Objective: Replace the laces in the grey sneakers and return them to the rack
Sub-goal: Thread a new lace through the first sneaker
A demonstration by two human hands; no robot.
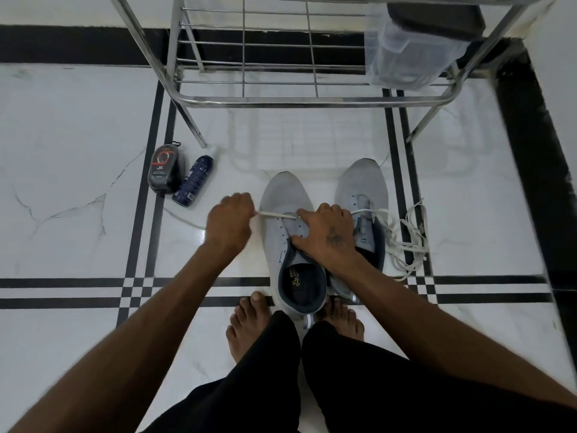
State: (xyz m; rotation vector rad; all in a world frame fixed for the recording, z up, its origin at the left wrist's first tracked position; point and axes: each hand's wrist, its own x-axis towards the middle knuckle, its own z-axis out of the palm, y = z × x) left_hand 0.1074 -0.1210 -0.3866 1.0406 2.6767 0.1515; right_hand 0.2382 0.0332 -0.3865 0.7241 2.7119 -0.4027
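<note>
Left hand (229, 221): fist closed on a white lace (276, 215), pulling it sideways from the near shoe (292, 242).
Right hand (324, 234): fingers spread flat, pressing on that shoe.
Other shoe (362, 195): just right of it.
Rack (281, 100): behind both shoes.

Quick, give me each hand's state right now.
Left hand: closed, pinching the white lace and pulling it sideways.
Right hand: fingers spread, pressing down on the left grey sneaker; holding nothing.
</note>
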